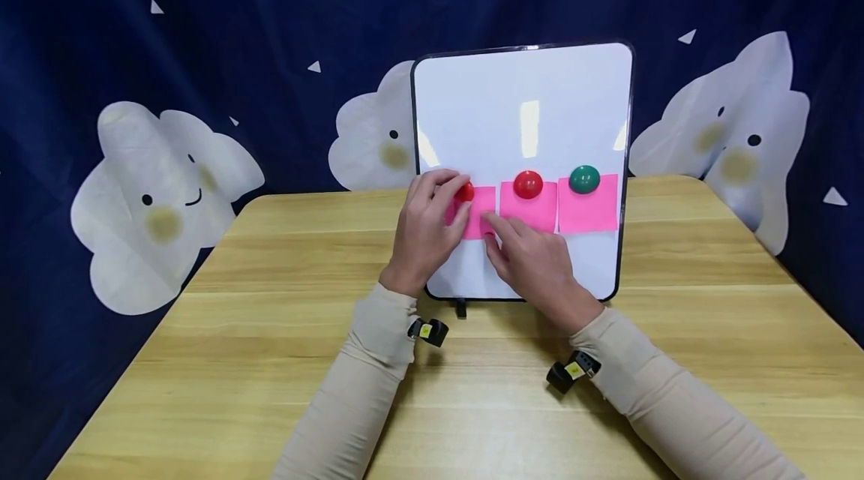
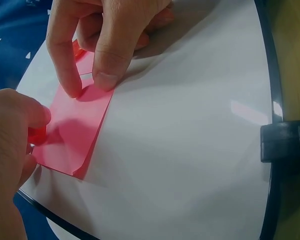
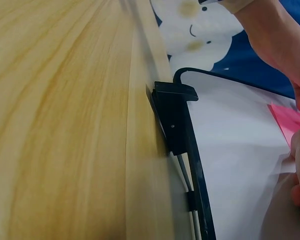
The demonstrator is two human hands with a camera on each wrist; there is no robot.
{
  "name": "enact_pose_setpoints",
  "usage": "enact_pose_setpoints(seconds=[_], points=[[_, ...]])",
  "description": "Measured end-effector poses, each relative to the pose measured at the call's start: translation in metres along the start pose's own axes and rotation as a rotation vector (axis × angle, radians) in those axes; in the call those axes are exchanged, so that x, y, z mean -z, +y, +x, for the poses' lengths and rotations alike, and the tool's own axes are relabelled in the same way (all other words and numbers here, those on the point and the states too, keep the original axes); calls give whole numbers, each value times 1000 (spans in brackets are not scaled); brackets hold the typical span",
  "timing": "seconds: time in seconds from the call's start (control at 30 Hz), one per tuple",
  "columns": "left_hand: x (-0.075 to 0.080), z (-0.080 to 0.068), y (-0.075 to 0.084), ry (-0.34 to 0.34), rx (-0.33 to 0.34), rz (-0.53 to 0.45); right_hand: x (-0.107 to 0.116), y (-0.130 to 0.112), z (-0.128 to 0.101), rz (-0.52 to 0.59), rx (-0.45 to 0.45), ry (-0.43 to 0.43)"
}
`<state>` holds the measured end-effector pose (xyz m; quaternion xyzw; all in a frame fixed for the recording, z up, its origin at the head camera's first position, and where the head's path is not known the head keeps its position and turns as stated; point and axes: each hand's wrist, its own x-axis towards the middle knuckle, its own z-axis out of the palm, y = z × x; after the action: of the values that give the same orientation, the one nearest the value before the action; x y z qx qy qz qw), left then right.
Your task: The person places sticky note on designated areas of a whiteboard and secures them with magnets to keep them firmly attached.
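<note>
Left hand (image 1: 425, 229) pinches a red magnet (image 1: 464, 193) on the leftmost pink note (image 1: 481, 219); right hand (image 1: 533, 259) fingertips press that note against the whiteboard (image 1: 520, 97). Beside it: second red magnet (image 1: 528, 184), green magnet (image 1: 584, 179).

The board (image 1: 523, 112) is white with pink notes (image 1: 587, 208), red magnets (image 1: 528, 184) and one green magnet (image 1: 583, 178). The curtain (image 1: 202, 52) is dark blue with white clouds.

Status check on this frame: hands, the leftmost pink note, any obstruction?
Left hand grips red magnet on leftmost pink note. Right hand fingertips pin that note to whiteboard. No obstruction.
</note>
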<state>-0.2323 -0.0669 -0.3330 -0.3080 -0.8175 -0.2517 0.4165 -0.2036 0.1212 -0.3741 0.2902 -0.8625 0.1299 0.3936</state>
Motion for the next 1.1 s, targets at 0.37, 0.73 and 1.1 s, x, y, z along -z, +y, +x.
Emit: enact_pose_setpoints(seconds=[0.37,0.73,1.1], points=[[-3,2,1,6,-16,52,2,0,-1,-10,4,8],[-5,1,3,15,-26,123,0,0,0,-8,9,16],[-8,1,0,30,-48,133,0,0,0,-12,5,9]])
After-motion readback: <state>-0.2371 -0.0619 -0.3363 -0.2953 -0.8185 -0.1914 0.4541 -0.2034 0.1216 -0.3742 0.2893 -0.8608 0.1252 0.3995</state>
